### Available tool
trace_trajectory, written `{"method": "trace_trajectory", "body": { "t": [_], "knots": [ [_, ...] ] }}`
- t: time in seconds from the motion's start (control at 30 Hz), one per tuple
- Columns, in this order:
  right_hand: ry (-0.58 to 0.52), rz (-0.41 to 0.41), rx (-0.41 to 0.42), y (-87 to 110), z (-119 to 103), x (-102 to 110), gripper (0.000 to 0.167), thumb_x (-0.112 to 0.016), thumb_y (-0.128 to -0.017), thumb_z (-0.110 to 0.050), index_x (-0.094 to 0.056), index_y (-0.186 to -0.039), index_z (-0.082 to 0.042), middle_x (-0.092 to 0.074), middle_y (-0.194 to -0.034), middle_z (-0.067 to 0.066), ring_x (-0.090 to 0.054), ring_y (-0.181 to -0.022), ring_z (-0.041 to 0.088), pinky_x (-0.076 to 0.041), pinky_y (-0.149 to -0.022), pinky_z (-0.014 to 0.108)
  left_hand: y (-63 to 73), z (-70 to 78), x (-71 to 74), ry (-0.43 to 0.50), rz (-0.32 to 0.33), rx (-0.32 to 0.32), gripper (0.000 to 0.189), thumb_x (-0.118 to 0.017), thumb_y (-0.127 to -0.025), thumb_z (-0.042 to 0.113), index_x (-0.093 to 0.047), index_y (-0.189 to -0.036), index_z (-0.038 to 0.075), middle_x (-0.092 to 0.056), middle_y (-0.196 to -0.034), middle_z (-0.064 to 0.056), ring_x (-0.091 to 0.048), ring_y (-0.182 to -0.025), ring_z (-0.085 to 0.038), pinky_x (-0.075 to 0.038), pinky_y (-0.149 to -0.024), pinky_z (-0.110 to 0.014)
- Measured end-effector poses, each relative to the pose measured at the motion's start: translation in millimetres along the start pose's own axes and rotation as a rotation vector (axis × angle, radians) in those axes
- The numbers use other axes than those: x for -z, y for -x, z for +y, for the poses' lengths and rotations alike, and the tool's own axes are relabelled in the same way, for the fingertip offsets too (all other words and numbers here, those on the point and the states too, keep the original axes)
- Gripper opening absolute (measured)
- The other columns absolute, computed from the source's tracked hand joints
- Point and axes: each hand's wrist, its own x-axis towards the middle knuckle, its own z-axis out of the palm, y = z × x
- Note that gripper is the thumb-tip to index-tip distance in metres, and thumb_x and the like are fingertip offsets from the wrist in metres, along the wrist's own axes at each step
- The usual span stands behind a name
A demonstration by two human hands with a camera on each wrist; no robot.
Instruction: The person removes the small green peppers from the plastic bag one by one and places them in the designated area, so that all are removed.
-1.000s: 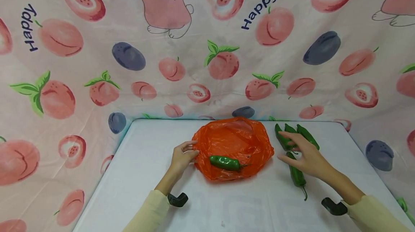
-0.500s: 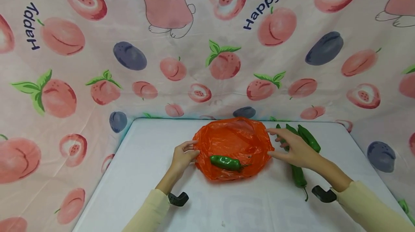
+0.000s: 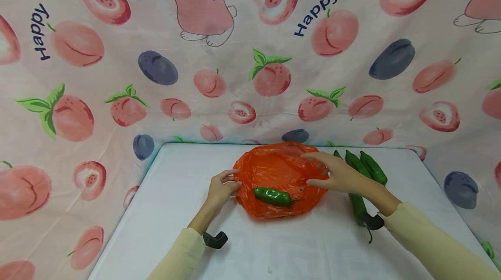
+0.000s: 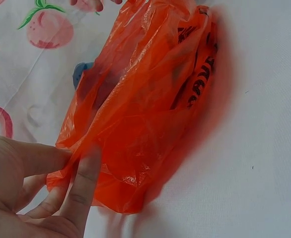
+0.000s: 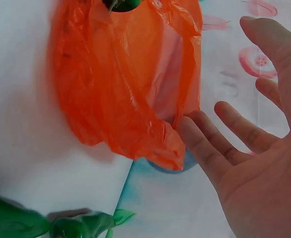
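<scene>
An orange plastic bag (image 3: pixel 270 169) stands with its mouth open on the white table. One green pepper (image 3: pixel 272 196) shows inside it, near the front. My left hand (image 3: pixel 220 189) pinches the bag's left rim between thumb and fingers, as the left wrist view shows. Over the bag's right side, my right hand (image 3: pixel 340 175) has its fingers spread and nothing in its grasp. In the right wrist view its fingertips (image 5: pixel 190 126) are right at the rim of the bag (image 5: pixel 110 89).
Several green peppers (image 3: pixel 372 168) lie right of the bag, partly hidden by the right hand and wrist. A pepper (image 3: pixel 357 209) lies closer to the front there. Behind the white table (image 3: pixel 297 249) hangs a fruit-print cloth (image 3: pixel 235 84).
My right hand has moved left from over the peppers to the bag's right side, its fingers still spread. The left hand stays at the left rim.
</scene>
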Motion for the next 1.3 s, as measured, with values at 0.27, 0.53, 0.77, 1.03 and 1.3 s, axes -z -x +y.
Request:
{"method": "trace_trajectory", "body": {
  "t": [0.27, 0.53, 0.77, 1.03, 1.3],
  "knots": [
    [-0.066, -0.077, -0.006, -16.2, -1, -7, 0.069, -0.083, -0.088, -0.036, -0.053, -0.147, -0.017, -0.061, -0.137, 0.007, -0.061, -0.111, 0.025, -0.06, -0.083, 0.049, 1.1, 1.1, 0.7, -0.004, 0.001, 0.0, 0.039, -0.072, -0.094, 0.003, -0.067, -0.133, 0.009, -0.064, -0.113, -0.017, -0.07, -0.075, -0.022, -0.064, -0.075, -0.041],
    [-0.1, -0.155, -0.012, -33.8, -5, -15, 0.068, -0.083, -0.088, -0.03, -0.052, -0.146, -0.016, -0.062, -0.133, 0.009, -0.063, -0.112, 0.028, -0.06, -0.086, 0.048, 1.5, 1.1, 0.7, 0.001, 0.005, -0.011, 0.04, -0.072, -0.093, 0.001, -0.067, -0.132, 0.009, -0.066, -0.111, -0.017, -0.07, -0.074, -0.021, -0.064, -0.074, -0.043],
    [-0.164, -0.276, -0.046, -47.9, -9, -21, 0.066, -0.082, -0.09, -0.029, -0.05, -0.147, -0.02, -0.062, -0.129, 0.009, -0.06, -0.116, 0.031, -0.06, -0.087, 0.048, 1.6, 0.2, 1.2, 0.001, -0.002, -0.02, 0.039, -0.072, -0.094, 0.001, -0.067, -0.132, 0.007, -0.065, -0.111, -0.018, -0.07, -0.075, -0.021, -0.064, -0.073, -0.042],
    [-0.194, -0.379, -0.113, -62.2, -8, -34, 0.065, -0.081, -0.091, -0.031, -0.05, -0.148, -0.025, -0.061, -0.135, 0.011, -0.06, -0.121, 0.036, -0.058, -0.092, 0.039, 1.7, -0.1, 1.3, 0.006, -0.007, -0.011, 0.039, -0.072, -0.094, 0.002, -0.067, -0.132, 0.008, -0.066, -0.111, -0.017, -0.071, -0.076, -0.022, -0.064, -0.076, -0.044],
    [-0.177, -0.449, -0.115, -75.9, -7, -46, 0.063, -0.079, -0.093, -0.028, -0.05, -0.148, -0.027, -0.061, -0.137, 0.011, -0.058, -0.124, 0.031, -0.057, -0.094, 0.043, 1.6, -0.4, 2.1, 0.007, 0.0, -0.01, 0.039, -0.072, -0.094, 0.002, -0.067, -0.132, 0.008, -0.065, -0.111, -0.017, -0.071, -0.076, -0.022, -0.064, -0.075, -0.043]
  ]
}}
